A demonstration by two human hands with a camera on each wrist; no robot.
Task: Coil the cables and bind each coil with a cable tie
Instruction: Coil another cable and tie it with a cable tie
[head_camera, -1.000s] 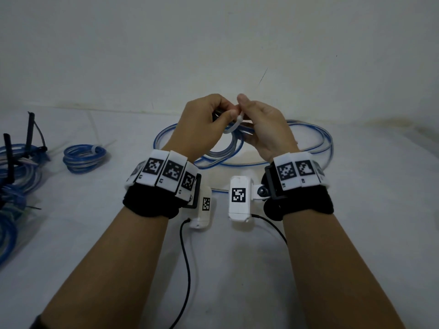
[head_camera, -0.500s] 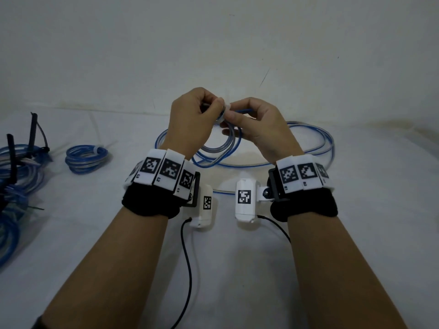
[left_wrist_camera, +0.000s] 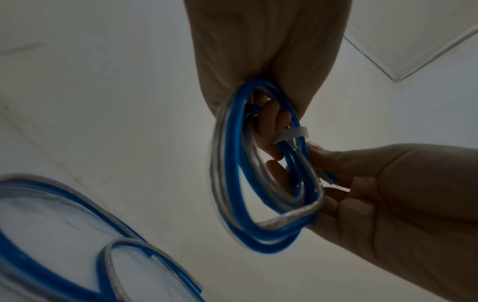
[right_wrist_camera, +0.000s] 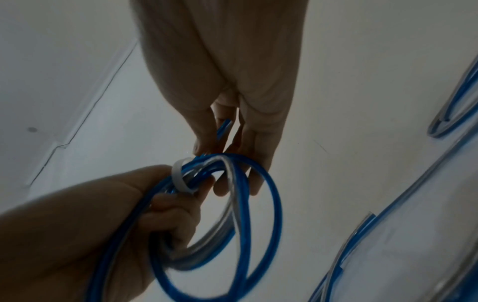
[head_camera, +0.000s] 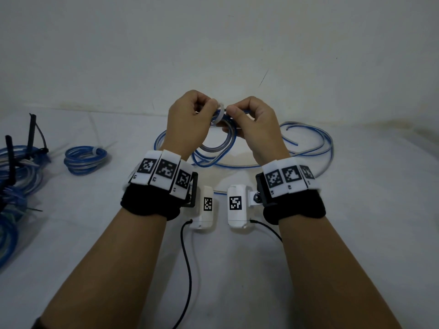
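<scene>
A small coil of blue-and-clear cable (head_camera: 217,147) hangs between my two raised hands. A white cable tie (head_camera: 219,113) loops around its top strands. My left hand (head_camera: 209,108) has its fingers curled through the coil (left_wrist_camera: 232,183) and holds the bundle at the tie (left_wrist_camera: 294,133). My right hand (head_camera: 234,113) pinches the strands just beside the tie (right_wrist_camera: 181,179), with a cut cable end (right_wrist_camera: 223,126) between its fingers. Whether it also holds the tie's tail is hidden.
Loose blue-and-clear cables (head_camera: 316,143) lie spread on the white table behind my hands. A bound coil (head_camera: 85,159) lies to the left. At the far left edge is a pile of coils with black ties (head_camera: 14,172). A white wall (head_camera: 213,43) stands close behind.
The tie's white end, held up by my right hand a second ago, now forms a smaller loop around the coil. Both hands have risen slightly and come closer together.
</scene>
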